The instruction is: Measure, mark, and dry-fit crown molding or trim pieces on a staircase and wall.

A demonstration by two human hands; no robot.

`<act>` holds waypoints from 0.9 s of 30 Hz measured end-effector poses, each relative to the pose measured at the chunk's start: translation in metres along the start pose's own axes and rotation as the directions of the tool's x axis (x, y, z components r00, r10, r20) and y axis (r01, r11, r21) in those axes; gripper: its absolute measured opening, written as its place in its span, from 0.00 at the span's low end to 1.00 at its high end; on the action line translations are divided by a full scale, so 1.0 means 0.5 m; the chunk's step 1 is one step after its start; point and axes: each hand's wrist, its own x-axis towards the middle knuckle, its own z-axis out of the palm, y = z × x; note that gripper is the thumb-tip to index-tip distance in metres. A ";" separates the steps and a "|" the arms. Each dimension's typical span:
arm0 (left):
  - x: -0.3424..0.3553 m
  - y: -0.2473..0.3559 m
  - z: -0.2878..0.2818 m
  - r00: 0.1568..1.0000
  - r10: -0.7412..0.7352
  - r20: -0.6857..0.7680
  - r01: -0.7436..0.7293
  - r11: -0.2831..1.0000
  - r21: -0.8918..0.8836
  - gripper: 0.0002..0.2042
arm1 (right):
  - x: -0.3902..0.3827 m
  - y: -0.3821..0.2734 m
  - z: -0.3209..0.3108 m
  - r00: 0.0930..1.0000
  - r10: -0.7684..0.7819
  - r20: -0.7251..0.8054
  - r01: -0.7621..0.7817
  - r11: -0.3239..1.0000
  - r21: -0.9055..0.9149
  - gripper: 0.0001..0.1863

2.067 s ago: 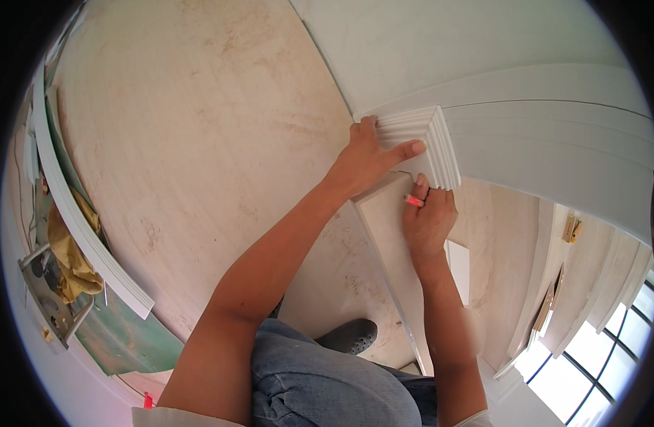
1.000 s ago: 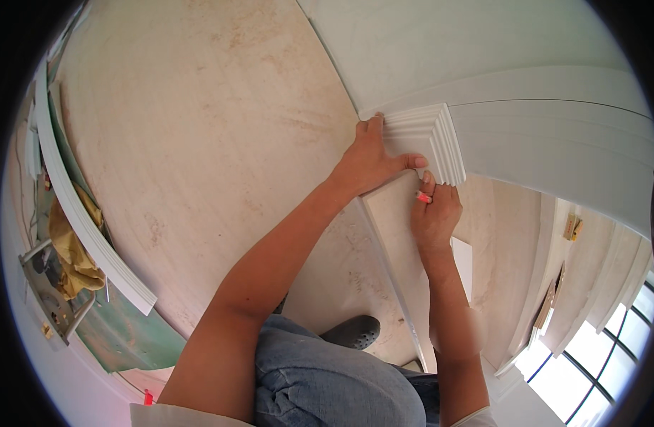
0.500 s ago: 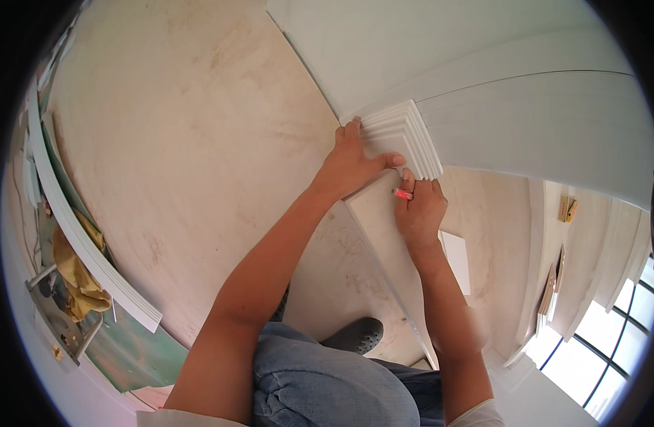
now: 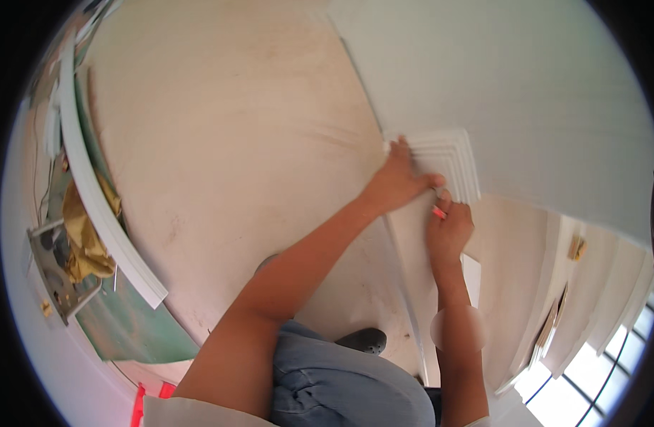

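A white stepped moulding turns a corner at the foot of the pale wall, beside the stair landing. My left hand grips its left length, fingertips at the far end and thumb at the near side. Close to that thumb, my right hand is closed at the moulding's near end. A small red stick-like thing pokes out between its fingers; the rest of it is hidden in the hand.
Pale steps go down at the right, with a small yellow item on one. A white offcut lies by my right forearm. Along the left stand a long white moulding strip, a gold cloth and a metal frame.
The view has shifted, so the moulding and both hands appear farther right and lower. Both hands stay at the moulding, and the red thing remains in my right hand.
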 end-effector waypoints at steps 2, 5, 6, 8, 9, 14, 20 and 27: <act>-0.005 0.009 -0.006 1.000 -0.012 0.002 0.012 1.000 0.024 0.65 | -0.005 0.003 0.000 1.000 -0.006 0.004 0.006 1.000 0.002 0.21; -0.023 0.060 -0.040 0.974 -0.134 0.184 0.126 0.991 0.052 0.66 | -0.010 0.008 -0.001 0.997 0.081 -0.002 -0.081 0.997 0.002 0.23; -0.027 0.064 -0.044 0.969 -0.144 0.201 0.138 0.990 0.043 0.66 | -0.014 0.014 0.004 0.996 0.090 0.002 -0.090 0.996 -0.021 0.20; -0.028 0.066 -0.047 0.962 -0.149 0.228 0.146 0.989 0.032 0.66 | -0.014 0.016 0.007 0.995 0.103 0.003 -0.103 0.993 -0.052 0.17; -0.028 0.064 -0.048 0.962 -0.162 0.218 0.155 0.987 0.052 0.66 | -0.012 0.012 0.009 0.997 0.080 0.000 -0.080 0.996 -0.047 0.17; -0.017 0.058 -0.041 0.970 -0.118 0.213 0.105 0.992 0.072 0.66 | -0.007 0.012 -0.003 0.998 0.052 0.034 -0.048 0.995 -0.088 0.16; 0.009 0.033 -0.025 0.973 -0.082 0.215 0.096 0.994 -0.052 0.71 | 0.000 0.004 0.009 0.999 0.033 -0.028 -0.035 0.995 -0.094 0.10; -0.001 0.045 -0.019 0.982 -0.135 0.131 0.149 0.983 -0.104 0.67 | 0.008 -0.011 -0.005 0.998 0.053 -0.018 -0.053 0.998 -0.019 0.09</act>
